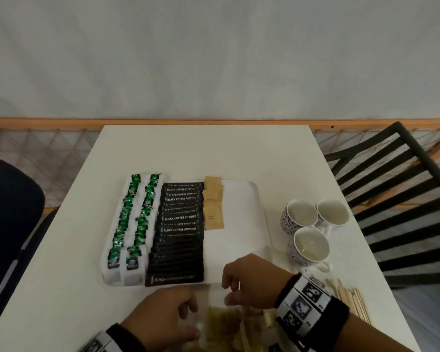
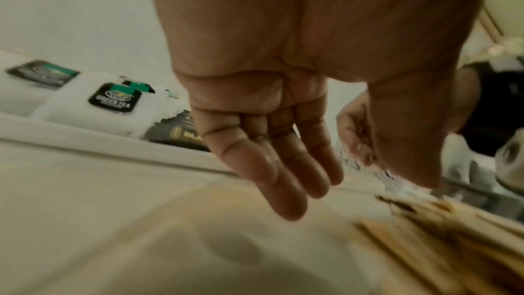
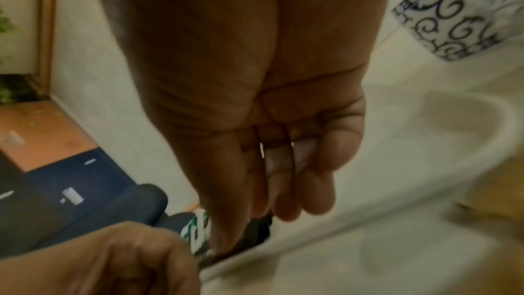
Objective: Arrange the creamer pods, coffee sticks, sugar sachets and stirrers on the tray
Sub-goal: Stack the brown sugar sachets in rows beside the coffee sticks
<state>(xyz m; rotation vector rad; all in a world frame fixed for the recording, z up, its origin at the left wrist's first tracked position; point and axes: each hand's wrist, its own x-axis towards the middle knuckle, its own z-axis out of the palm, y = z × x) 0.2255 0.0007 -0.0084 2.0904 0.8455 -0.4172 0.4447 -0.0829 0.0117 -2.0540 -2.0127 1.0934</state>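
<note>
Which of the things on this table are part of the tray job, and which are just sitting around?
Part of the job:
tray
green-label packets
black coffee sticks
brown sugar sachets
clear bag of sachets, under both hands
wooden stirrers

Just lying about:
three patterned cups
black slatted chair

We cannot read the lower coffee sticks [image 1: 176,252], their print blurred. The clear bag [image 1: 229,323] at the table's near edge is cut off, and both wrist views smear it.
</note>
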